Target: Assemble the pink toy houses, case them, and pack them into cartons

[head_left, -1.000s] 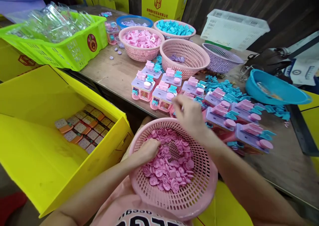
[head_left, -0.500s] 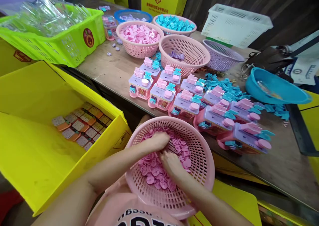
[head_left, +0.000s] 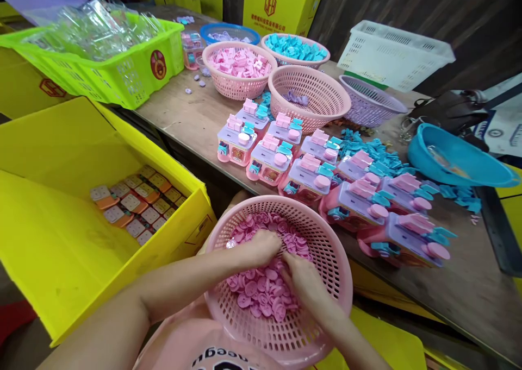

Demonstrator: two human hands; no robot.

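A pink plastic basket [head_left: 338,272] rests at my lap, holding a heap of pink round discs [head_left: 261,291]. Inside it, my left hand [head_left: 266,248] is curled closed over the discs, its fingertips hidden beneath the knuckles. Just to its right, my right hand [head_left: 299,275] reaches down with bent fingers touching the pile. The fingers of both hands are closed, and what they grip, if anything, cannot be made out. Beyond the basket, several pink and purple toy units [head_left: 269,158] with pink and blue parts on top stand in rows along the table edge.
An open yellow carton [head_left: 44,207] with packed items stands at left. Behind it is a green crate [head_left: 130,79] of clear plastic pieces. On the table [head_left: 171,106] are a basket of pink parts [head_left: 240,82], loose blue parts [head_left: 367,150] and a blue basin [head_left: 460,161].
My hands have moved slightly apart, with my right hand shifting right and down in the discs. The view has tilted a little, so the table things sit lower and farther right.
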